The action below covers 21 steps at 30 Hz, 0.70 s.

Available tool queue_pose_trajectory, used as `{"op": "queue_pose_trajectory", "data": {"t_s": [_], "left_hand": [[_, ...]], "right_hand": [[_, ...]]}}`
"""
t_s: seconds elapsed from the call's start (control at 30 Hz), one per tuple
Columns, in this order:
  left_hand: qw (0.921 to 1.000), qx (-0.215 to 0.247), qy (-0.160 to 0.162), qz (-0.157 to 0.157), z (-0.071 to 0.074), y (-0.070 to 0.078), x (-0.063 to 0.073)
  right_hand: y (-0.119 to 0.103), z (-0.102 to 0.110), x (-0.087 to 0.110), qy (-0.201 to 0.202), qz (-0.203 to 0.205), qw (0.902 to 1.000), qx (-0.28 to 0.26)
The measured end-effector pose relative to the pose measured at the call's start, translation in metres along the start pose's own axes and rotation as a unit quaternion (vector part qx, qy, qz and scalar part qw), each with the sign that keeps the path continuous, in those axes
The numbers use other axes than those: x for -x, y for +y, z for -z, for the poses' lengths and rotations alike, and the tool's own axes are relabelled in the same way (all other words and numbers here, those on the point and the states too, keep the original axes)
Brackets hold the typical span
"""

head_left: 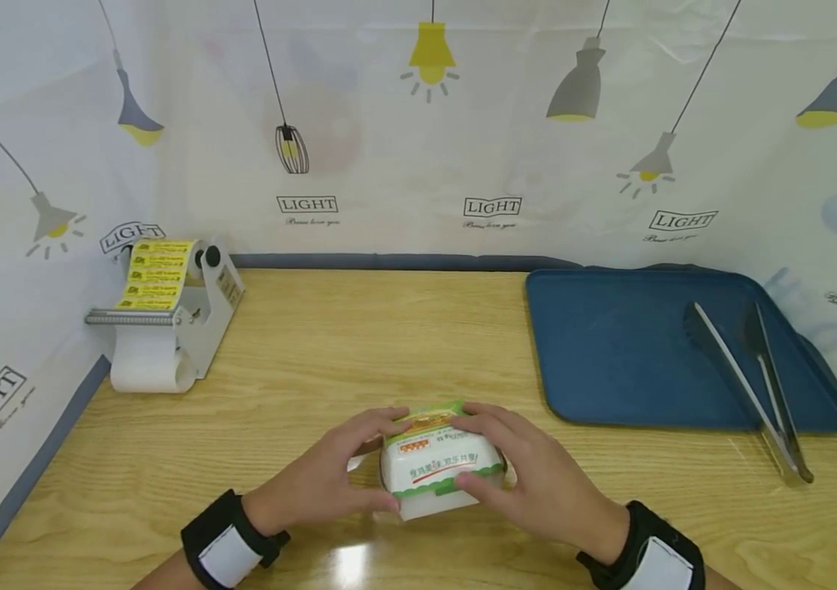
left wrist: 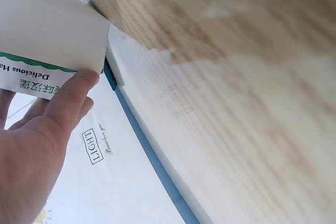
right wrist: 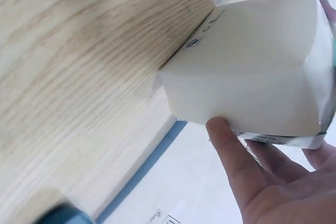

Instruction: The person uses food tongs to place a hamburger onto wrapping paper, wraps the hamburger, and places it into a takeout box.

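A white and green paper burger box with Chinese lettering sits at the table's near middle, closed. My left hand holds its left side, fingers at the far corner and thumb at the near one. On the right side my right hand grips it, with fingers over the top edge and the thumb on the front. In the left wrist view the box shows a "Delicious" print beside the left fingers. Plain white panels of the box face the right wrist view, a right fingertip against one edge.
A label dispenser with a roll of yellow labels stands at the back left. At the right lies a blue tray, and metal tongs rest on it, their end reaching past its front edge. A printed cloth walls the table.
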<state>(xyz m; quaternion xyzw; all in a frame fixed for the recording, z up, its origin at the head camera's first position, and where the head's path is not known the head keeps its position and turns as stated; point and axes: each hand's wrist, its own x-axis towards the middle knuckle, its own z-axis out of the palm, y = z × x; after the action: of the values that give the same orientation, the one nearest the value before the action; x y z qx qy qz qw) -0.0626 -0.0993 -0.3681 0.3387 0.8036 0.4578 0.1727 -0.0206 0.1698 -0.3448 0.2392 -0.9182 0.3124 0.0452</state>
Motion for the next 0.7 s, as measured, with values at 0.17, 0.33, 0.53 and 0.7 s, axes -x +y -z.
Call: {"op": "queue_pose_trajectory", "data": {"t_s": [0.17, 0.33, 0.53, 0.7], "left_hand": [[1.0, 0.007, 0.0, 0.002, 0.0001, -0.0021, 0.0005], [0.9999, 0.013, 0.001, 0.001, -0.0001, -0.0036, 0.0002], [0.9996, 0.029, 0.0, 0.0, 0.001, -0.0045, 0.0003], [0.9993, 0.035, -0.002, 0.013, 0.0006, -0.0041, -0.0001]], "right_hand": [[0.0002, -0.0025, -0.0016, 0.007, 0.009, 0.9995, 0.03], [0.0003, -0.006, -0.0023, 0.026, 0.018, 0.9993, 0.02], [0.0001, -0.0079, -0.0036, 0.029, 0.026, 0.9992, 0.011], [-0.0011, -0.0041, -0.0025, 0.018, 0.017, 0.9996, -0.011]]}}
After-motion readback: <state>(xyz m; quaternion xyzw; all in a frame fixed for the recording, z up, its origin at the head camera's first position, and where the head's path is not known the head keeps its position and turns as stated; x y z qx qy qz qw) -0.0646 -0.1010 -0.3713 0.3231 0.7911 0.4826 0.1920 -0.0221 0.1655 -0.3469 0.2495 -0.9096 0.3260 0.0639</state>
